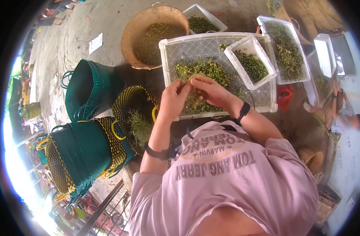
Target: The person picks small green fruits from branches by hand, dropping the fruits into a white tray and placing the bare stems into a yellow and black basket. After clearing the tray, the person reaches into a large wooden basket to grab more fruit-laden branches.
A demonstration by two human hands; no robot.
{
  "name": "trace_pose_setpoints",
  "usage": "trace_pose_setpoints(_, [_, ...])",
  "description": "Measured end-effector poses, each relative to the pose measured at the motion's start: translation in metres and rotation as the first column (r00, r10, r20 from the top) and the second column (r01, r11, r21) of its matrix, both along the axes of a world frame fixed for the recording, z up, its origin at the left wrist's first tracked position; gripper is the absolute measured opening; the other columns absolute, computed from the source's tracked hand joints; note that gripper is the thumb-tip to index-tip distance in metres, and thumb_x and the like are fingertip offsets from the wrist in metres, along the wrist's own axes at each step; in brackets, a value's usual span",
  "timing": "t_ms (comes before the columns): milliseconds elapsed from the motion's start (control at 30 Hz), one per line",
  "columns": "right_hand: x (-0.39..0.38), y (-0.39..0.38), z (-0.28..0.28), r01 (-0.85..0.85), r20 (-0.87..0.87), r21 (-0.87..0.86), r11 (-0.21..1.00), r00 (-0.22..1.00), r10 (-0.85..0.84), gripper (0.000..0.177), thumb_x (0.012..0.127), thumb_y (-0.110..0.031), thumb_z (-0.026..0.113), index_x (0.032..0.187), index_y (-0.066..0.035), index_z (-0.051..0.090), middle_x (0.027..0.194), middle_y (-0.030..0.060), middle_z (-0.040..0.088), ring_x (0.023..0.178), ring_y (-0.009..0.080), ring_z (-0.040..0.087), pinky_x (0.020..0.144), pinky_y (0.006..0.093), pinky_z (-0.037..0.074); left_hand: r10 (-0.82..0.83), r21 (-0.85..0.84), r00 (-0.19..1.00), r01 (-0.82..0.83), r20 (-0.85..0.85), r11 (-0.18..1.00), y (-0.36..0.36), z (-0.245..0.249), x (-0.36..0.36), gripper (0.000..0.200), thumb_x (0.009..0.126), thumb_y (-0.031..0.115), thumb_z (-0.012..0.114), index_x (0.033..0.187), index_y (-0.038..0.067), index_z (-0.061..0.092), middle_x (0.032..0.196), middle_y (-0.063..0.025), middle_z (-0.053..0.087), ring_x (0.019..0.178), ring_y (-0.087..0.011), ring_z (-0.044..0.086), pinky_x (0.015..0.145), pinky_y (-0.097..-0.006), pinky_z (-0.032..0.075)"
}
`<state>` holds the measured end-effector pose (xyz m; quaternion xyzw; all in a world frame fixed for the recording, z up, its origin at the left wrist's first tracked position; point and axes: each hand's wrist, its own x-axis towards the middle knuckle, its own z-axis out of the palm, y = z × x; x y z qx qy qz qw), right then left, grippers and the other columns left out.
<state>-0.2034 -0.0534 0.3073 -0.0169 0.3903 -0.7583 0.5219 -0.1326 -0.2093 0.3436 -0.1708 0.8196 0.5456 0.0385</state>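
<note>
Over a white plastic tray, my left hand and my right hand are close together, fingers pinched. Between them is a thin stemmed sprig with small round fruits, partly hidden by the fingers. Beneath lies a pile of small round green fruits with stems attached. At the tray's right end, a white foam box sits tilted, holding loose green fruits.
A wicker basket of small fruits and a foam box stand beyond the tray. Another foam box holds stemmed sprigs at right. Green bags and a yellow-black woven basket stand left. A person sits at far right.
</note>
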Motion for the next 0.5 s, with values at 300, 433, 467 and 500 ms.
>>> trace_pose_setpoints(300, [-0.007, 0.001, -0.019, 0.033, 0.164, -0.256, 0.966, 0.986, 0.009, 0.016, 0.097, -0.026, 0.053, 0.097, -0.01, 0.053, 0.08, 0.0, 0.053, 0.061, 0.0077, 0.047, 0.052, 0.0205, 0.037, 0.041, 0.168, 0.989, -0.065, 0.143, 0.984, -0.005, 0.007, 0.008, 0.025, 0.094, 0.024, 0.056, 0.09, 0.001, 0.062, 0.066, 0.0003, 0.054, 0.057, -0.0062, 0.044, 0.053, -0.0238, 0.036])
trace_pose_setpoints(433, [-0.005, 0.005, -0.019, -0.028, 0.118, -0.145, 0.989, 0.992, 0.046, 0.02, 0.098, -0.029, 0.05, 0.099, -0.01, 0.054, 0.082, -0.0002, 0.054, 0.061, 0.0074, 0.044, 0.052, 0.0209, 0.034, 0.135, 0.464, 0.975, -0.204, 0.178, 0.862, -0.004, 0.012, 0.012, 0.022, 0.096, 0.025, 0.054, 0.088, 0.005, 0.059, 0.064, 0.0085, 0.042, 0.051, 0.0002, 0.03, 0.044, -0.0173, 0.023])
trace_pose_setpoints(467, [-0.005, 0.006, -0.02, -0.056, 0.083, -0.12, 0.991, 0.994, 0.067, 0.023, 0.098, -0.033, 0.048, 0.1, -0.011, 0.055, 0.082, -0.0005, 0.055, 0.061, 0.0073, 0.045, 0.053, 0.021, 0.034, 0.142, 0.507, 0.971, -0.224, 0.195, 0.832, -0.007, 0.011, 0.012, 0.022, 0.097, 0.025, 0.054, 0.089, 0.005, 0.059, 0.065, 0.0085, 0.042, 0.05, 0.0005, 0.03, 0.044, -0.0168, 0.023])
trace_pose_setpoints(500, [-0.005, 0.007, -0.021, -0.083, 0.048, -0.093, 0.992, 0.995, 0.088, 0.027, 0.098, -0.036, 0.046, 0.101, -0.011, 0.055, 0.083, -0.0009, 0.055, 0.062, 0.0072, 0.045, 0.053, 0.0211, 0.034, 0.148, 0.548, 0.966, -0.243, 0.211, 0.8, -0.009, 0.011, 0.013, 0.021, 0.097, 0.025, 0.054, 0.091, 0.005, 0.058, 0.065, 0.0085, 0.042, 0.05, 0.0007, 0.031, 0.043, -0.0163, 0.022])
